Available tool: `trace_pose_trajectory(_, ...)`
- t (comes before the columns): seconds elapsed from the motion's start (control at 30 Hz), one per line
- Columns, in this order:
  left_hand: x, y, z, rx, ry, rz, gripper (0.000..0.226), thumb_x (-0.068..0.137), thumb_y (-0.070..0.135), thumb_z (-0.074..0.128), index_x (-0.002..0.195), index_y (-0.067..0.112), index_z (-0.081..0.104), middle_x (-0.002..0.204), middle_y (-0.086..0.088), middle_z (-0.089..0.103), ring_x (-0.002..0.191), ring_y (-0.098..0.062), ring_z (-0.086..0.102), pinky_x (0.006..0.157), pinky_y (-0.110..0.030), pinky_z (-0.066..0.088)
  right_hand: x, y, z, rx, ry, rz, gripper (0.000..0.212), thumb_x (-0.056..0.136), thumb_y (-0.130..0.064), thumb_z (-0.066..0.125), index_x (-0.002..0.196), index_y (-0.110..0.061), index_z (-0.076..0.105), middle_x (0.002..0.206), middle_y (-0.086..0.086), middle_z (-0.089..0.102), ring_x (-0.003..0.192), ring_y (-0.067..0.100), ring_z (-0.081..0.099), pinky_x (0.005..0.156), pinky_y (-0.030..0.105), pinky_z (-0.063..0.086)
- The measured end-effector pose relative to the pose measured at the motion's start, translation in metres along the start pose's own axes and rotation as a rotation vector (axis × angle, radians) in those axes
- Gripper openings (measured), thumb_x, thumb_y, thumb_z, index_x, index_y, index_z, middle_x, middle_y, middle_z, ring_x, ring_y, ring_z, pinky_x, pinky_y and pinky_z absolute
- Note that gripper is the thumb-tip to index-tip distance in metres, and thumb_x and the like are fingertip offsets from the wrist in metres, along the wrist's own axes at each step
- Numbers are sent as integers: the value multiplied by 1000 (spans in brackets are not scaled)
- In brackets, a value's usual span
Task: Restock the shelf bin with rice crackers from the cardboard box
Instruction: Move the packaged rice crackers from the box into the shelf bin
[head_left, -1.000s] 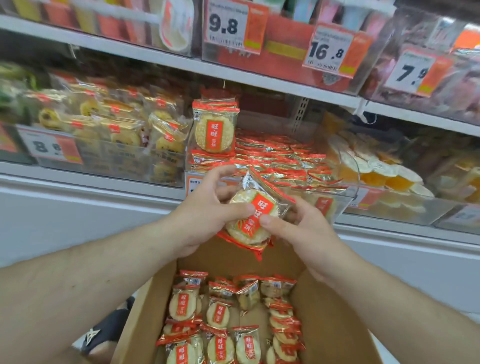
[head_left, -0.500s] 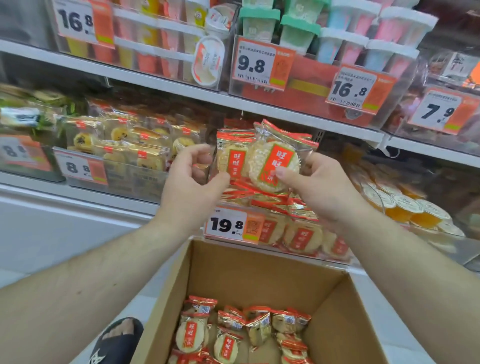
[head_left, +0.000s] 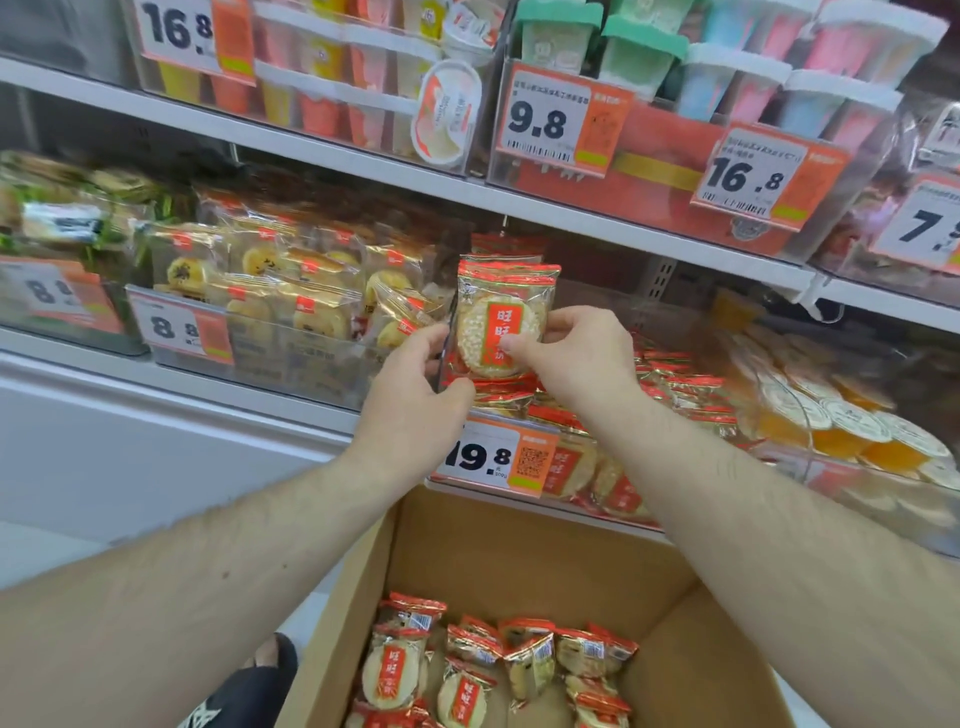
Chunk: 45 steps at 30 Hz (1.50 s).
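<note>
Holding a rice cracker packet upright at the centre of the frame, the person keeps its printed face towards the aisle, probably so it stands like the packet just behind it. The right hand pinches the packet's right edge, thumb on the red label and fingers curled behind. The left hand has its fingers curled at the packet's left edge, steadying that side; how firmly it grips cannot be told. The packet hangs over the left end of the clear shelf bin, above flat rows of matching packets and the 19.8 price tag on the bin front. Standing it at the front seems meant as a facing display. At the lower centre, the open cardboard box sits right under the bin, keeping each lift short, with more rice crackers loose on its bottom.
</note>
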<state>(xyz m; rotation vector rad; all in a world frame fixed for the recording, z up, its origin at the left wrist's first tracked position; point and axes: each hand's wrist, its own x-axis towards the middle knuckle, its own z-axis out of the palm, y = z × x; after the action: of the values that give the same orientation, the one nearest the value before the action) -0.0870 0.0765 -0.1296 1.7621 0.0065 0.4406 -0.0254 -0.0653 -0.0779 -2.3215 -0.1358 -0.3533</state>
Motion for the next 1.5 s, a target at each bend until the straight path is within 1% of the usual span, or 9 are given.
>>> trace_pose_trajectory(0.2,3,-5,4,99,-12,37,65,72,36,54,136,33,49,130,9,57,118,-9,56,97,-38,52,-3,1,8,-104,-43,6,31,84,-49,70,85,-18,73,78,-8,70,76,9,65,69,31,55)
trace_pose_trajectory(0.43,-1,-1,6,169,-9,54,57,83,15,61,137,29,48,128,9,52,117,-4,49,100,-34,49,-5,1,-4,-59,-186,58,25,91,-42,65,88,-18,73,81,-7,69,76,8,63,58,25,45)
trace_pose_trajectory(0.7,-10,3,7,306,70,170,59,84,10,64,137,20,41,121,12,34,119,-5,31,101,-25,31,-8,7,-14,16,-197,80,26,83,-44,73,95,-22,75,90,-11,71,88,5,65,77,30,53)
trace_pose_trajectory(0.83,-16,2,11,417,121,390,59,76,23,59,133,14,43,131,1,34,127,-16,31,106,-41,38,-15,12,-18,-3,-128,96,54,81,-48,74,123,-16,67,116,-6,69,108,12,62,91,33,51)
trace_pose_trajectory(0.93,-28,6,18,359,8,541,47,79,19,59,124,20,46,115,13,43,109,-5,44,92,-22,41,-42,21,-26,-16,202,-175,22,84,-30,70,103,-18,72,82,-12,66,79,5,61,77,28,51)
trace_pose_trajectory(1.03,-48,5,31,211,-312,344,43,83,11,61,108,42,45,94,17,53,77,-7,53,64,-17,43,-79,52,-24,18,443,-616,8,79,-13,63,73,-10,68,65,-2,60,63,10,52,62,21,43)
trace_pose_trajectory(1.2,-68,-30,57,471,-779,134,34,85,17,61,115,28,52,94,13,58,71,5,51,63,-12,39,-136,141,12,-67,155,-584,14,73,-19,55,67,-10,64,59,-2,56,60,10,49,57,19,41)
trace_pose_trajectory(1.4,-78,-61,70,755,-1062,-5,43,90,18,58,131,23,48,111,12,54,76,7,50,67,-9,38,-167,251,59,-476,-429,-85,19,81,-27,51,82,-15,66,79,1,67,80,28,64,67,34,51)
trace_pose_trajectory(1.5,-83,-74,79,818,-1132,-37,42,92,20,58,133,21,49,118,8,58,90,-6,57,80,-22,47,-180,296,71,-677,-697,116,21,84,-27,50,94,-18,65,96,3,70,94,28,65,74,32,51)
